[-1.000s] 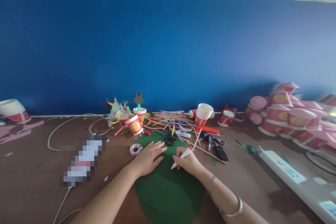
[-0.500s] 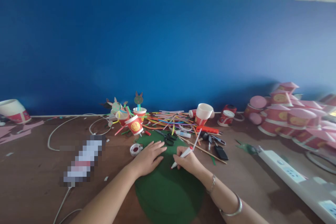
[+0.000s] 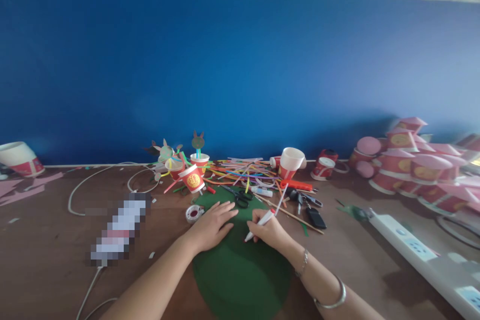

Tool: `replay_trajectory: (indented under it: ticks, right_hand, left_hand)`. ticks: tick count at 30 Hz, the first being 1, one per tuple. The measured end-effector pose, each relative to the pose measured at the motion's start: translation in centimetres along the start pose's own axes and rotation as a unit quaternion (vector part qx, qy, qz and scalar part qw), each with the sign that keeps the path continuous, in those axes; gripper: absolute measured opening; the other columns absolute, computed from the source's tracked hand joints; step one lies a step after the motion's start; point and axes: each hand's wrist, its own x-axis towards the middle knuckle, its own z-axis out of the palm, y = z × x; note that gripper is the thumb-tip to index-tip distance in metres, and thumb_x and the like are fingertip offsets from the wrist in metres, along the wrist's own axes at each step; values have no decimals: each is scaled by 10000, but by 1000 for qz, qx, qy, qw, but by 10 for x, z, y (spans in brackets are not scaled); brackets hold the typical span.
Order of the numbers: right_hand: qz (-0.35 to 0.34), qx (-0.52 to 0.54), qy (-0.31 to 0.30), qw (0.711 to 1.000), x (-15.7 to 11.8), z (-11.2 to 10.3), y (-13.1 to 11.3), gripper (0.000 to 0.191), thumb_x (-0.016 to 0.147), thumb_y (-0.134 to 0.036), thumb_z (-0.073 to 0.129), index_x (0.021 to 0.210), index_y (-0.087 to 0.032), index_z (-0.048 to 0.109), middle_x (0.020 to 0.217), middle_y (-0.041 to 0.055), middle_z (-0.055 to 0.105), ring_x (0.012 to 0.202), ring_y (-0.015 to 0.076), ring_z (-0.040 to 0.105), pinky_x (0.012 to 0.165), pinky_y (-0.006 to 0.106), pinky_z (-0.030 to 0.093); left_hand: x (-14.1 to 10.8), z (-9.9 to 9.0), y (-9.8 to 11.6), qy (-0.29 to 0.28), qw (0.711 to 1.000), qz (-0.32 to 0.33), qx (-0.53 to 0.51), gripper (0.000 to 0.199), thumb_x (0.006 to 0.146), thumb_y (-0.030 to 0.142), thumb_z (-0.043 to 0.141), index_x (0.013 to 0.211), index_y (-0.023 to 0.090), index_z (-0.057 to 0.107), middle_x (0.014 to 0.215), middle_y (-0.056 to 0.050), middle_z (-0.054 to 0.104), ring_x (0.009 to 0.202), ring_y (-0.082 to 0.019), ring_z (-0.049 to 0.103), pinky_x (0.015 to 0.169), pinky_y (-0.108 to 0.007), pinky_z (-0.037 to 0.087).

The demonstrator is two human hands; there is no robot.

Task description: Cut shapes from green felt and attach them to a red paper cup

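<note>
A rounded sheet of dark green paper (image 3: 243,280) lies in front of me on the brown table. My left hand (image 3: 212,226) rests flat on its left edge, fingers stretched out and palm down. In my right hand (image 3: 270,230) is a white marker (image 3: 265,218) with a red end, its tip pointing down-left at or very near the paper. Any mark under the tip is too small to make out. Black-handled scissors (image 3: 242,199) lie at the sheet's far edge, just beyond my left fingertips. A roll of tape (image 3: 194,213) sits left of that hand.
Colourful strips (image 3: 240,167) are heaped against the blue wall (image 3: 225,70). Red-and-white paper cups (image 3: 192,180) stand behind my left hand. Keys with a black fob (image 3: 315,218) and a wooden stick lie right. A white power strip (image 3: 416,250), stacked pink-topped cups (image 3: 429,167) and a pixelated phone (image 3: 119,230) flank the area.
The marker tip has shifted very slightly; my right hand otherwise keeps its place. My left hand stays still on the paper.
</note>
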Motion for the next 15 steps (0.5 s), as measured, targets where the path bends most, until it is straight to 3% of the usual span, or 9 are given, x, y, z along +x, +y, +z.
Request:
replay_trajectory:
  ticks: [7,15]
  right_hand:
    - [-18,8,45,999,1,1,1,217,704,-239,531,546,-201,388,396,-49,532,388,93,516,391,162,323]
    - [0,7,-7,1000,-1,0,0,228,689,-225,524,524,-207,368,369,-63,500,345,90,488,349,159,276]
  left_hand:
    - [0,-1,1,-3,1000,-1,3,396,911,313,352,1305,291,381,1418,-22,342,1318,-184,261,1085,-434,222]
    - [0,0,0,-3,1000,-2,-1,396,908,318,360,1303,292,384,1418,-21,342,1319,-184,260,1085,-433,221]
